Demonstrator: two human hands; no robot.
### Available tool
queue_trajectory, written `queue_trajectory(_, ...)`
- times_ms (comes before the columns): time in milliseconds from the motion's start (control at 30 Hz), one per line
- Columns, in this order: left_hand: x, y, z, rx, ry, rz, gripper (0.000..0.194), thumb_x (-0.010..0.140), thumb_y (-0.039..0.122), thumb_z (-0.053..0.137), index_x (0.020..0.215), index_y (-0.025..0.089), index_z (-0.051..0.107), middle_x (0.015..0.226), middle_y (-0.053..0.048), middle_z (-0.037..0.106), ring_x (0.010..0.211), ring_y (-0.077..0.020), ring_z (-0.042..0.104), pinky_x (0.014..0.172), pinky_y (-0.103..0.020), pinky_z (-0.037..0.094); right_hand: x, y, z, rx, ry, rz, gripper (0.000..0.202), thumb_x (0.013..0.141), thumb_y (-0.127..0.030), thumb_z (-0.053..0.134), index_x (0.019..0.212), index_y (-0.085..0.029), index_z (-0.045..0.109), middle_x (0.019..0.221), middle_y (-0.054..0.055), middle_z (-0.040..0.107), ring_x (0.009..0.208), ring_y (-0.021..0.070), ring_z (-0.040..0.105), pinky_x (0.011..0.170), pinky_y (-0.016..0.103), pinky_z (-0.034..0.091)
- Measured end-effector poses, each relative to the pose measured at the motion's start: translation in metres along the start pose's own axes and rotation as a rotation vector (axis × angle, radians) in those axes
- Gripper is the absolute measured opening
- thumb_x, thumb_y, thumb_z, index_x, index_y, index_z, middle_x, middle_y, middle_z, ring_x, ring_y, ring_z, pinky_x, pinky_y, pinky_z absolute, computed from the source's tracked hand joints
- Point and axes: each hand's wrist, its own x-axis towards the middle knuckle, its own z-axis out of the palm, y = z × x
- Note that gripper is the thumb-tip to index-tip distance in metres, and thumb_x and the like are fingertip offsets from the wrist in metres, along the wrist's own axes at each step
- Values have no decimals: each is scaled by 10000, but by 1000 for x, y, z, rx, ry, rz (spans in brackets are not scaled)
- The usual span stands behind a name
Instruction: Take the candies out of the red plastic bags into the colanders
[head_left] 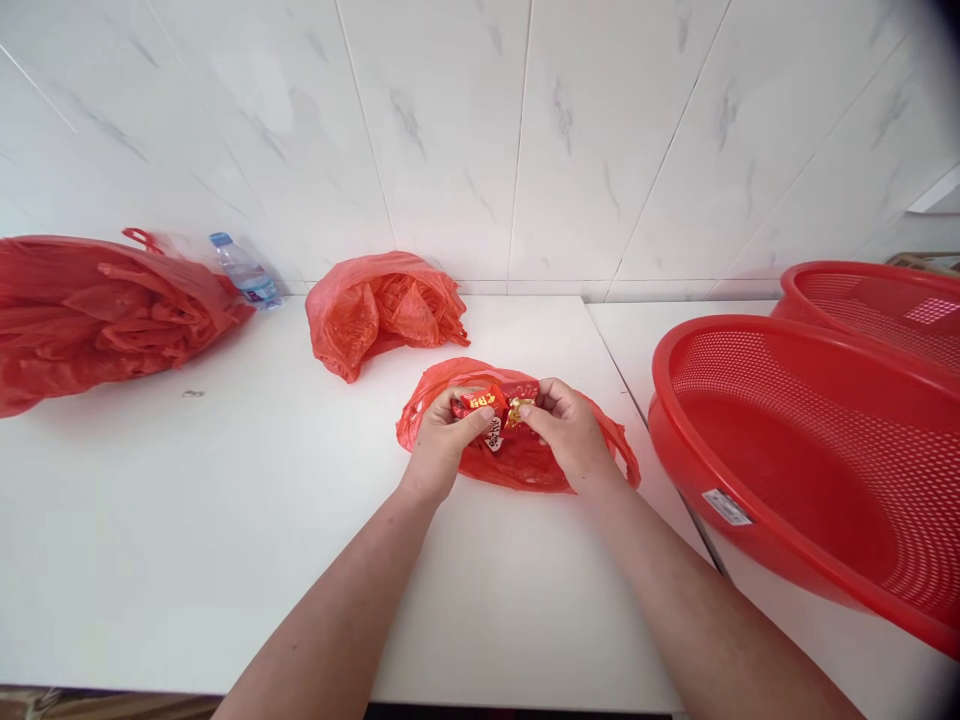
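Between my two hands, above a red plastic bag (517,470) spread on the white table, are small shiny wrapped candies. My left hand (446,430) is closed with its thumb pressed on a red candy packet (480,401) with yellow lettering. A white label with dark writing shows just below that thumb. My right hand (566,425) pinches a gold-and-red wrapped candy (517,410), close against the left one. The fingers under the candies are partly hidden. One handle of the bag sticks out past my right wrist.
A crumpled red bag (382,305) lies near the tiled wall. A large stuffed red bag (105,320) and a water bottle (246,272) are at the left. Red perforated baskets (750,440) stand at the right, beyond a seam in the tabletop.
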Motion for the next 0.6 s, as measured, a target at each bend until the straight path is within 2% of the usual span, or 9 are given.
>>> queue_trajectory(100,0,1,0,-2,-82,-45,223,709,345,704,781,194,555,729,17,639,651,-123,594,659,-269,485,3,5,-2,51,124,50,146,763,-345,606,824,-233,536,790,-20,642,728,162,611,622,288,514)
queue_trajectory(200,-2,0,2,24,-131,-45,219,722,335,696,761,192,535,672,15,626,613,-131,592,648,-287,486,5,8,-2,165,82,81,179,740,-352,645,815,-239,528,815,-18,643,779,173,628,694,323,540)
queue_trajectory(267,-2,0,3,34,-91,-32,224,720,332,701,744,196,525,653,25,613,590,-126,581,625,-279,480,4,8,-1,192,15,91,208,730,-370,666,818,-237,533,819,-19,636,795,176,629,721,334,543)
queue_trajectory(367,-1,0,2,56,21,-18,248,688,326,731,727,195,524,649,48,590,586,-104,558,605,-246,461,3,7,0,161,-51,105,249,758,-459,635,795,-235,533,819,-13,635,785,180,626,676,310,528)
queue_trajectory(467,0,2,0,70,62,-16,275,658,324,756,731,186,530,649,58,578,593,-91,544,599,-224,450,3,7,0,147,-32,101,320,800,-546,549,737,-234,520,761,-14,624,704,165,607,574,270,473)
queue_trajectory(600,1,4,-1,83,42,-23,286,651,327,762,720,179,527,622,56,580,572,-91,548,578,-217,442,4,8,-1,129,12,102,251,785,-474,596,802,-226,563,744,-24,598,635,128,550,522,236,415)
